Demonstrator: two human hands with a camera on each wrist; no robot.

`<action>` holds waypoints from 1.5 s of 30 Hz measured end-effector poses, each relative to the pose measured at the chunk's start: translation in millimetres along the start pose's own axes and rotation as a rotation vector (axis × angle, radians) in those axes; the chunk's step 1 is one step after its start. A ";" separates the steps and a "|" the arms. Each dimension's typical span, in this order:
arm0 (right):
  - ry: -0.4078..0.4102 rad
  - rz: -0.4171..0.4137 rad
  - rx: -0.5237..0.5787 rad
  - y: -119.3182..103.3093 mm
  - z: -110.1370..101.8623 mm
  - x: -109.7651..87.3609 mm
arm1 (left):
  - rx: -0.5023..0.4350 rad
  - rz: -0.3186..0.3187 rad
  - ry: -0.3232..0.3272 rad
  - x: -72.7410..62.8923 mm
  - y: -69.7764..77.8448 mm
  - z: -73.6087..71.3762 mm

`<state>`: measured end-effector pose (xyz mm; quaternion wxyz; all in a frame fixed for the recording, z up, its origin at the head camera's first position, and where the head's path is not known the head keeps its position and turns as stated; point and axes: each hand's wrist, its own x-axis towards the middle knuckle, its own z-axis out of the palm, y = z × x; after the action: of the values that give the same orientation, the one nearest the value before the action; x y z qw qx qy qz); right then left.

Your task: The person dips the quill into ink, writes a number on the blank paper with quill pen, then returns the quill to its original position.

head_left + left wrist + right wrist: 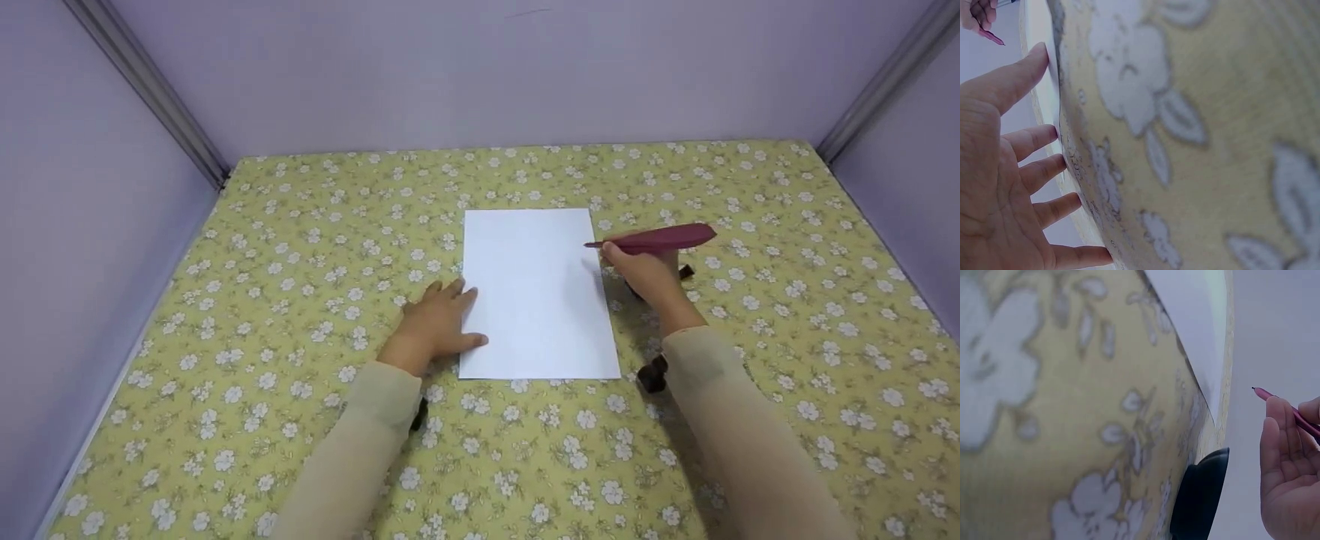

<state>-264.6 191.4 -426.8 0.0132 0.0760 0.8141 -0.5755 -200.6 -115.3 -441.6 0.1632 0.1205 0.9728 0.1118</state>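
A white sheet of paper (532,300) lies upright in the middle of the cloth. At its left edge my left hand (439,322) rests with spread fingers, the thumb (1030,67) and some fingertips on the paper. My right hand (645,274) pinches a maroon feather pen (667,238) between thumb and fingers, over the sheet's right edge. Its tip (1254,388) points left and stands above the paper in the right wrist view. The feather end extends to the right.
A black object (1202,495) stands on the cloth just right of the paper, mostly hidden behind my right hand in the head view. Yellow flowered cloth (300,247) covers the table. Pale panels (487,82) with metal posts (150,90) enclose its back and sides.
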 end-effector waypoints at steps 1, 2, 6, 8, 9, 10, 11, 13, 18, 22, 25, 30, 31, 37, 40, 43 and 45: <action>0.000 -0.015 0.001 -0.3 2.0 0.6 | -0.001 0.000 0.000 -0.1 -0.1 -0.3; 0.001 -0.023 0.001 -0.3 3.8 0.9 | -0.001 -0.002 -0.001 -0.2 -0.3 -0.4; 0.000 -0.048 0.015 -0.6 10.6 1.8 | -0.006 -0.004 -0.001 -0.6 -0.7 -0.7; -0.005 -0.036 0.019 -0.9 13.4 2.0 | -0.003 -0.008 0.000 -0.6 -0.8 -0.5; -0.008 -0.029 0.013 -1.1 14.6 2.1 | -0.002 -0.008 0.001 -0.6 -0.8 -0.4; -0.012 -0.016 0.003 -1.2 15.7 2.3 | 0.000 -0.007 0.003 -0.7 -0.7 -0.2; -0.014 -0.005 -0.008 -1.3 16.8 2.4 | 0.002 -0.008 0.004 -0.7 -0.6 -0.1; -0.023 0.012 -0.033 -1.4 18.9 2.9 | 0.004 -0.009 0.005 -0.8 -0.1 0.0; -0.043 0.001 -0.050 -0.7 23.4 3.7 | 0.004 -0.018 0.005 -0.9 1.2 0.0; -0.056 -0.007 -0.036 -1.0 26.8 3.8 | 0.004 -0.023 0.002 -0.5 1.4 0.2; -0.065 -0.011 -0.028 -2.2 29.2 3.7 | -0.001 -0.020 0.004 -0.4 1.1 0.1; -0.072 -0.003 -0.030 -3.9 32.6 3.8 | 0.000 -0.012 0.003 -0.7 0.2 -0.3; -0.072 0.002 -0.030 -3.9 33.0 3.8 | 0.003 -0.009 0.002 -0.6 0.0 -0.2; -0.078 0.010 -0.055 -2.4 33.6 4.4 | 0.023 0.001 -0.001 0.8 -0.7 1.1; -0.095 0.000 -0.093 -1.6 33.6 5.2 | 0.030 -0.002 -0.002 1.2 -0.5 1.4; -0.112 -0.002 -0.124 -0.9 33.6 6.0 | 0.028 -0.007 0.000 1.0 -0.4 1.0; -0.120 -0.001 -0.137 -0.7 33.8 6.1 | 0.026 -0.010 0.000 0.8 -0.4 0.6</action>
<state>-272.9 160.1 -438.2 0.0669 0.0398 0.8495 -0.5218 -201.2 -115.4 -442.5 0.1622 0.1176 0.9748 0.0981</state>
